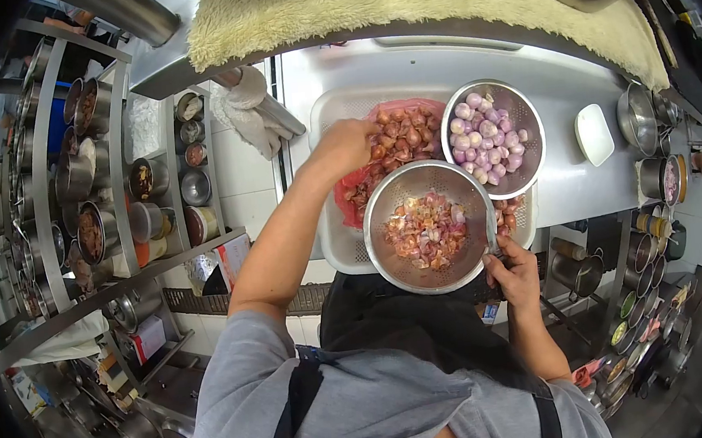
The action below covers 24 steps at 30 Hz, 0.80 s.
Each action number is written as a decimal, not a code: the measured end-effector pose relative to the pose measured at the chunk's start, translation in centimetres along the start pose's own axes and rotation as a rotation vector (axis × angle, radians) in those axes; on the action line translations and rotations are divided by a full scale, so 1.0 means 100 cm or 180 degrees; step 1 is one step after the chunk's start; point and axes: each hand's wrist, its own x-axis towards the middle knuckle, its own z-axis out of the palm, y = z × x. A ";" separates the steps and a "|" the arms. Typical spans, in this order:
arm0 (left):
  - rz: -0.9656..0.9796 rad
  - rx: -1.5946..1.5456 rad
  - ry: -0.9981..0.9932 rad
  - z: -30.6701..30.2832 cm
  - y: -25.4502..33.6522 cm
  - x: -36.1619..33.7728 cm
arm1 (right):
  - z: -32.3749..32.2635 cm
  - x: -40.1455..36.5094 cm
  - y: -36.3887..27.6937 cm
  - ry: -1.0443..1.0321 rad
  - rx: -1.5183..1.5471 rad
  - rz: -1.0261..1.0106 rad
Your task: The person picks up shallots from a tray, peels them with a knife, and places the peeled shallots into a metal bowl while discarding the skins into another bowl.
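Just inside the tray's (pixel 330 250) left edge, shallots (pixel 405 136) were touched, left hand (pixel 346 143) half-curled. A knife (pixel 490 227) was gripped, right hand (pixel 515 273) closed.

No readable text, no legible labels, brands or numbers, no signs that can be read

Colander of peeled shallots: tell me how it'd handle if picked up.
The metal colander looks rigid, so it should stay stiff when lifted. Piled with peeled shallots, it is probably fairly heavy. The shallots look round and smooth, so they'd likely roll if it tilted.
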 end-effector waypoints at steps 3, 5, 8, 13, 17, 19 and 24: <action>0.0356 0.0629 -0.0330 0.023 -0.005 -0.003 | -0.001 -0.001 0.000 -0.0012 -0.0053 -0.0019; 0.0173 0.0899 -0.0748 0.027 -0.008 0.005 | -0.002 -0.002 -0.002 -0.0009 -0.0070 -0.0007; -0.0093 0.1374 -0.1405 0.016 -0.011 0.009 | -0.003 -0.006 -0.003 -0.0010 -0.0034 0.0048; 0.0241 0.0647 0.0800 -0.031 -0.006 0.005 | -0.008 -0.008 0.004 0.0070 0.0017 0.0076; 0.0207 0.0432 0.0955 -0.045 -0.010 0.009 | -0.010 -0.007 0.005 0.0044 0.0013 0.0113; 0.0040 0.0423 0.0729 -0.043 -0.009 0.010 | -0.009 -0.007 0.004 0.0028 -0.0004 0.0094; -0.0064 0.0509 0.0205 -0.012 0.002 0.018 | -0.005 -0.006 -0.002 0.0008 0.0119 0.0056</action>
